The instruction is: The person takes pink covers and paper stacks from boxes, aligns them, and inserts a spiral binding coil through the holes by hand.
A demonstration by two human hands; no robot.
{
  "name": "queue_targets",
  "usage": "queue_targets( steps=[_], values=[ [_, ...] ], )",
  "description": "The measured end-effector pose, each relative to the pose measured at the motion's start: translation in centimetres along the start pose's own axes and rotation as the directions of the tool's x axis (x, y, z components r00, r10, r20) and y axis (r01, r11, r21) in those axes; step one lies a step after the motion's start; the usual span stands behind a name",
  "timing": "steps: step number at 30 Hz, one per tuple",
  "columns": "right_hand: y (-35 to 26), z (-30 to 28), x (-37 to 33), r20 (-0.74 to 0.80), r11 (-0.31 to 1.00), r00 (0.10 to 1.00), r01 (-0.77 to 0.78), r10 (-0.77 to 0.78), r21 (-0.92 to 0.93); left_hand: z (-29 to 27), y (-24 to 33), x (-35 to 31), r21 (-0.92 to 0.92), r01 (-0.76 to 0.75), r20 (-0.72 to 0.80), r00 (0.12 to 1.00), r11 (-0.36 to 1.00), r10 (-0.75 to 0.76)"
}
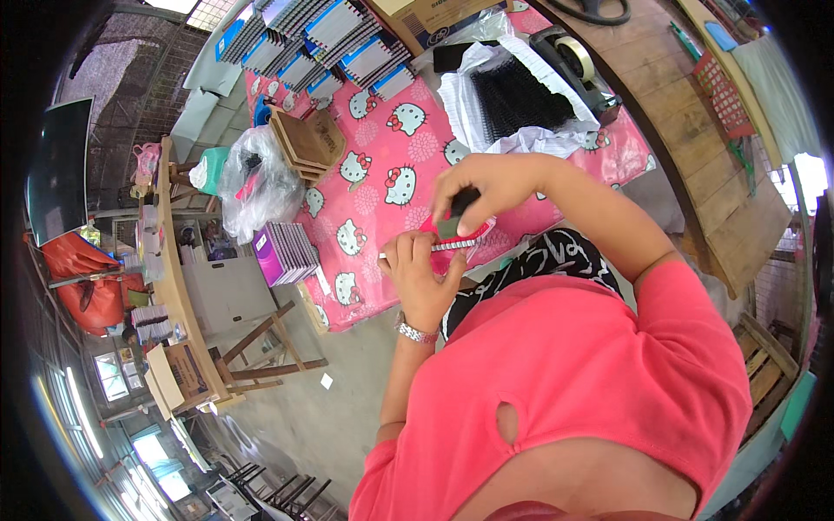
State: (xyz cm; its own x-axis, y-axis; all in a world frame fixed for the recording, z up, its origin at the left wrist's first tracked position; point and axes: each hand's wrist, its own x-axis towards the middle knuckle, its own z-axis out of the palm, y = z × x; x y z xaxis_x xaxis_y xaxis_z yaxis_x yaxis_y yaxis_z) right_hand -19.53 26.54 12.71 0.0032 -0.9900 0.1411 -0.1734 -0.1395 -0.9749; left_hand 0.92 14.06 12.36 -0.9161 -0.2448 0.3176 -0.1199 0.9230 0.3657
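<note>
On the pink cartoon-print tablecloth [373,208], close to my body, lies a small red item [473,234] with a white toothed edge [455,245], like a ring-bound pad. My left hand [419,276], with a metal watch on its wrist, is closed on the item's left end, fingers and thumb on either side of the toothed edge. From above, my right hand [482,193] wraps its fingers round a dark block-like piece [465,201] with an olive-green lower part [448,228], which meets the red item. The hands hide much of both things.
Beyond my hands sits a paper-lined box of black binding wires [521,97], beside a tape dispenser [573,61]. Ring-bound notebooks [339,54] stand stacked at the far left. Nearer are a wooden holder [304,143], purple notebooks [285,253] and a clear plastic bag [258,187].
</note>
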Motion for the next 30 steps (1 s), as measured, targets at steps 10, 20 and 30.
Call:
queue_targets(
  steps=[10,20,30],
  values=[
    [-0.5,0.1,2.2,0.172,0.951,0.985,-0.073,0.022,0.299,-1.0,-1.0,0.4,-0.177,-0.004,-0.067,0.998,0.984,-0.008],
    [0.9,0.8,5.0,0.171,0.8,0.985,-0.093,-0.012,0.593,-0.6,-4.3,-1.2,-0.627,0.238,0.106,0.969,0.742,-0.222],
    [2.1,0.6,6.8,0.218,0.964,0.972,-0.135,0.085,0.23,0.4,-5.4,-1.8,-0.777,0.265,0.099,0.947,0.571,-0.305]
  ],
)
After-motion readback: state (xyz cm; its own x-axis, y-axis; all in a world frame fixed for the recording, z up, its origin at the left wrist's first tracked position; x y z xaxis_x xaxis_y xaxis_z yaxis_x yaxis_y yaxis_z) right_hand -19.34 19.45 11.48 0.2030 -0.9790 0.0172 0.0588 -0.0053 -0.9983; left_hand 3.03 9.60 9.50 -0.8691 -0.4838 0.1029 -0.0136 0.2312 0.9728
